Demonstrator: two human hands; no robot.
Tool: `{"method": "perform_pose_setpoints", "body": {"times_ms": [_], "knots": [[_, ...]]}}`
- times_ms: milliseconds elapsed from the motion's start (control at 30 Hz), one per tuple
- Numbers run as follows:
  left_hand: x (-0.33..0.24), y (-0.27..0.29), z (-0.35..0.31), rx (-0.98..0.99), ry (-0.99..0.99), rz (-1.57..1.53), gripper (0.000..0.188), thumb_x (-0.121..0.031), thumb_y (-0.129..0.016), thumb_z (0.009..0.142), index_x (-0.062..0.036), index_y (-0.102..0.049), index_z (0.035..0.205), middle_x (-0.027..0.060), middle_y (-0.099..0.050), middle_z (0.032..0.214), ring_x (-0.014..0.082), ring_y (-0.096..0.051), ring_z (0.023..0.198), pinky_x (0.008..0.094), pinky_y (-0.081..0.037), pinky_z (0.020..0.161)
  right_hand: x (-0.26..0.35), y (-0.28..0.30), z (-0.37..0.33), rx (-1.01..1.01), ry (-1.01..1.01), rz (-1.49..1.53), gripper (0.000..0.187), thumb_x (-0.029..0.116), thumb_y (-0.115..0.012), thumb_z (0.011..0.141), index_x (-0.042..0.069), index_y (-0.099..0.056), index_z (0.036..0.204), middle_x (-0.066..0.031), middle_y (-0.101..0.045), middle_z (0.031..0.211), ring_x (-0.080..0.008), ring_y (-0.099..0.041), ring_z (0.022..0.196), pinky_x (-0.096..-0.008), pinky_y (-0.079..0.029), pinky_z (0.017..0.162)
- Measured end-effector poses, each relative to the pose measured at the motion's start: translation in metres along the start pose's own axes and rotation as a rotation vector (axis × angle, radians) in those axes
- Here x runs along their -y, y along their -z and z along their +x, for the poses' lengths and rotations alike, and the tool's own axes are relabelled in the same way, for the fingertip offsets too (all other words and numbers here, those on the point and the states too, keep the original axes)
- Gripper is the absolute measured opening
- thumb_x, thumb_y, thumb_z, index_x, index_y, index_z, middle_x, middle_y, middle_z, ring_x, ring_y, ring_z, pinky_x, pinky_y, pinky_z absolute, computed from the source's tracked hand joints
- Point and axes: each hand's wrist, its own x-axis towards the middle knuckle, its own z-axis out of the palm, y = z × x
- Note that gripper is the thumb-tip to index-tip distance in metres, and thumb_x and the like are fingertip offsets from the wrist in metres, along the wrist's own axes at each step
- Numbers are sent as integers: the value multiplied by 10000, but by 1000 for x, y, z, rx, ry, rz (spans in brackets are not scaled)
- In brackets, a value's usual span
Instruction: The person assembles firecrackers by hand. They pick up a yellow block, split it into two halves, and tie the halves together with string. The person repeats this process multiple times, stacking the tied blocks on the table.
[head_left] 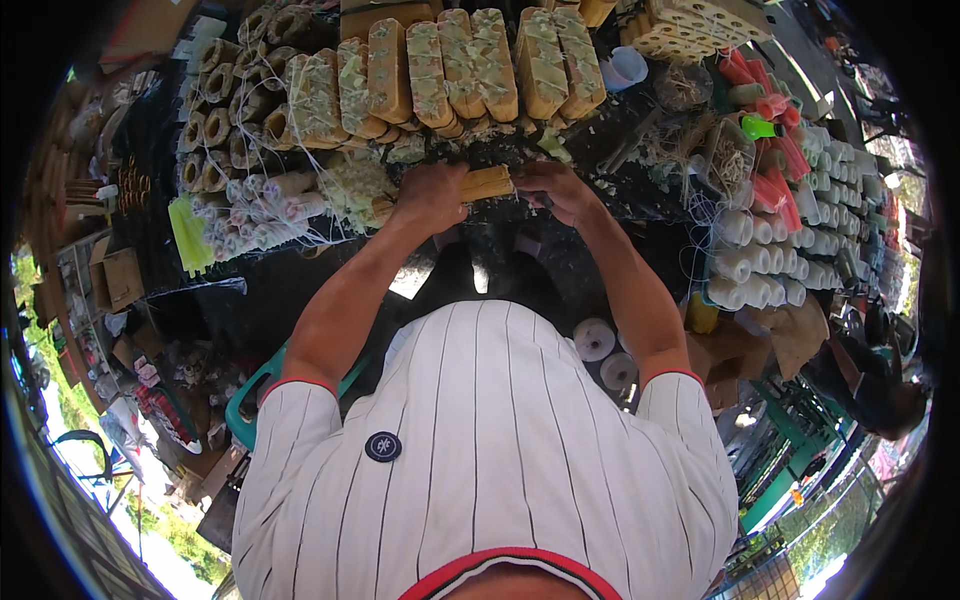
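Note:
Across the middle of the cluttered table's near edge lies a long tan-yellow bundle [487,184] with lengthwise lines; what it is made of is unclear. My left hand [432,197] is wrapped round it. At its right end, my right hand [552,190] is closed, fingertips pinched against the end; anything small between them is too fine to make out. Just beyond my hands stand tan rounded blocks [460,75] with pale green flakes on top. Left of my left hand is a tangle of pale strings [350,190].
Stacked brown tubes [217,125] and white-wrapped rolls [265,215] crowd the left side. On the right are white rolls [750,265], red-pink tubes [778,195], and a white cup [625,68]. Thread cones [595,340] stand below the table near my right elbow.

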Motion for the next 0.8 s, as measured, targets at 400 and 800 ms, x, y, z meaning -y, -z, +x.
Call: {"method": "perform_pose_setpoints", "body": {"times_ms": [400, 800], "knots": [[-4, -13, -8, -63, -21, -146, 439, -257, -835, 740, -68, -674, 1102, 178, -753, 934, 392, -759, 901, 516, -596, 801, 91, -114, -76, -193, 146, -879, 274, 203, -723, 961, -52, -678, 1049, -180, -684, 921, -291, -647, 872, -408, -508, 785], [10, -10, -4, -178, -82, -45, 372, -116, -794, 759, -4, -670, 1092, 205, -765, 967, 405, -755, 931, 497, -594, 856, 72, -146, -55, -546, 525, -1394, 193, 31, -672, 884, 29, -635, 1074, -212, -661, 989, -431, -706, 935, -529, -571, 785]]}}
